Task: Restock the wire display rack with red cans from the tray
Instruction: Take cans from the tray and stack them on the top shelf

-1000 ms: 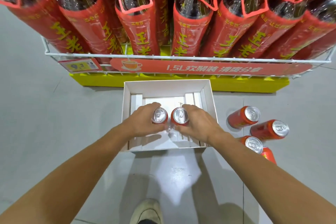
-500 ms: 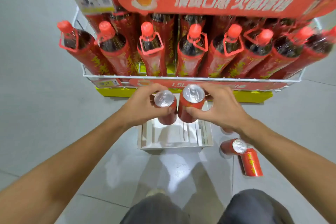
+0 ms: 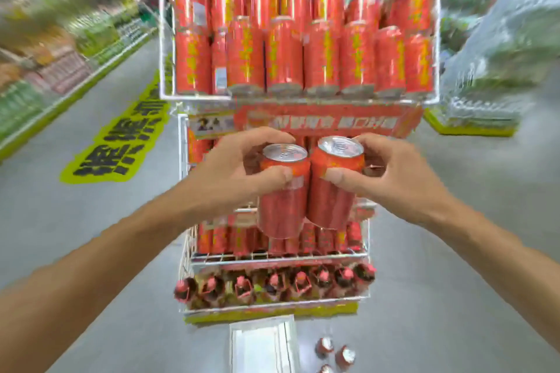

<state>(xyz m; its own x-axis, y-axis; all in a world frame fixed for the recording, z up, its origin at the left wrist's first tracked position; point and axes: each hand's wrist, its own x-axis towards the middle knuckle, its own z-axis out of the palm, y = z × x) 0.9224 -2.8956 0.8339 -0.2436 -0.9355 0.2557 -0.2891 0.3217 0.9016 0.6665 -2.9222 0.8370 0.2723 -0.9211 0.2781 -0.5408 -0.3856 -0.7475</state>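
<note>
My left hand [image 3: 233, 169] grips a red can [image 3: 283, 200] with a silver top. Beside it, touching, a second red can [image 3: 331, 191] sits in my right hand [image 3: 391, 179]. Both cans are upright in the air in front of the white wire display rack [image 3: 181, 191], at the level of its middle shelf. The rack's top basket [image 3: 163, 39] is packed with red cans in two layers. The white tray [image 3: 263, 345] lies on the floor far below, and I see no cans in it.
Three loose red cans [image 3: 336, 354] lie on the floor right of the tray. Large red-capped bottles [image 3: 272, 285] fill the rack's bottom shelf. Green store shelving [image 3: 45, 39] lines the left aisle, a yellow floor sticker [image 3: 121, 136] lies beside it, and wrapped goods [image 3: 500, 54] stand at right.
Both hands have lifted the two cans from the tray on the floor up to the rack's middle level. The view has risen from the bottom bottles to the upper can baskets.
</note>
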